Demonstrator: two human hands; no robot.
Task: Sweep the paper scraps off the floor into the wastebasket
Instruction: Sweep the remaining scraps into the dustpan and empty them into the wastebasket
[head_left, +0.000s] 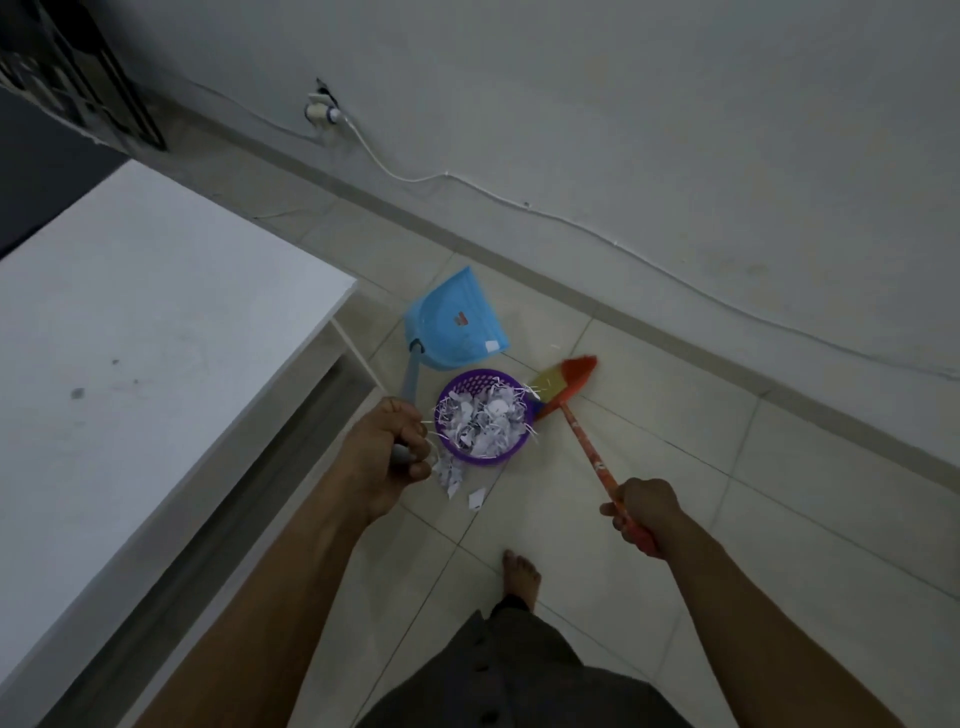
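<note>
Pale tiled floor (675, 467) carries the blue dustpan (457, 322) toward its wall edge, the heaped purple wastebasket (488, 457) beside it, and stray paper scraps (475, 500) at the basket's near side. My left hand (387, 457) grips the dustpan handle, my right hand (647, 512) the broom (563, 384); a careless stroke could topple that overfull basket.

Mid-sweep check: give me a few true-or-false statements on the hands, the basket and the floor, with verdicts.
1. The left hand grips the dustpan by its handle. True.
2. The wastebasket is empty. False: the wastebasket is heaped with paper scraps.
3. A few loose scraps lie on the floor beside the wastebasket. True.
4. The right hand hangs free. False: the right hand grips the broom by its handle.
</note>
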